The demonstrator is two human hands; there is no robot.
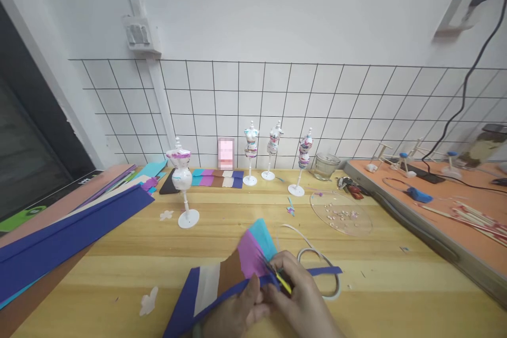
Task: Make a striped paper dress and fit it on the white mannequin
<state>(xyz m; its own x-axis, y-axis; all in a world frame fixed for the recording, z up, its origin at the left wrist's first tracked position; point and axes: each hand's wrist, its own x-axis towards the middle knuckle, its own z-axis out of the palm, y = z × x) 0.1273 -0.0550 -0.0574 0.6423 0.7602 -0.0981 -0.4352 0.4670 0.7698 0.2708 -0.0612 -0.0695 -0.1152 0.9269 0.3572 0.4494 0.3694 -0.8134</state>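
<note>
My left hand (233,312) pinches a dark blue paper strip (222,296) at the bottom centre, above a fan of coloured paper sheets (241,261) in blue, white, brown, pink and turquoise. My right hand (303,298) is closed round small scissors with a yellow handle (282,281), their blades at the strip. The strip's free end (325,271) runs right over a white tape loop (320,272). A small white mannequin (181,177) with pink and blue trim stands on the wooden table (119,253) behind.
Long blue and pink paper rolls (59,237) lie at left. Three more mini mannequins (273,150) stand by the wire grid, with a paper swatch row (217,178), glass jar (325,165) and clear plate of beads (343,214). An orange board (455,195) with sticks sits right.
</note>
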